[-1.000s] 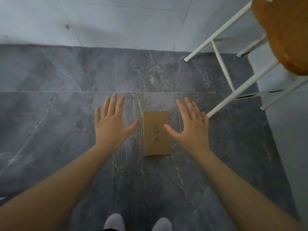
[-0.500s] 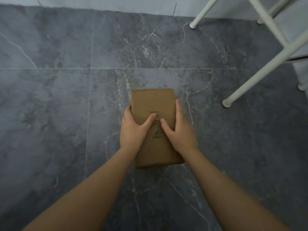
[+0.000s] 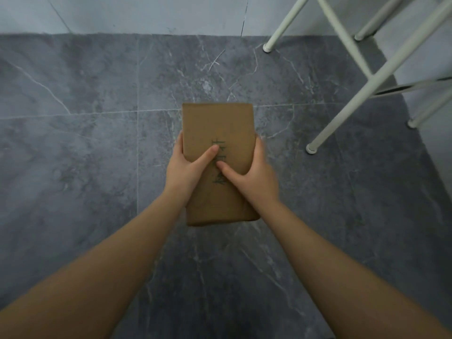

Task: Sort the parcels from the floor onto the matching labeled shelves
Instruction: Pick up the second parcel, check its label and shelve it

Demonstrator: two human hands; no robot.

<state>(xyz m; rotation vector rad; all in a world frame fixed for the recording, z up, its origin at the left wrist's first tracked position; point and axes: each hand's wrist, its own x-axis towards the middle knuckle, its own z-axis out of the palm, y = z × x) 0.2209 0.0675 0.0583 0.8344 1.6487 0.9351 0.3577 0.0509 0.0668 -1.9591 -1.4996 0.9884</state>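
brown cardboard parcel [image 3: 217,152], flat and rectangular, is clasped by left hand [image 3: 187,171] and right hand [image 3: 253,178], thumbs pressed on its top beside dark handwriting too blurred to read, above veined grey marble floor [image 3: 97,167] near white metal shelf legs [image 3: 342,113].

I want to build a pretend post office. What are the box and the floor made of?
The box looks like plain brown cardboard: matte, with dark writing straight on it. The floor looks like dark grey stone or stone-look tile: pale veins, straight joint lines and a faint sheen. Which one, I can't tell.
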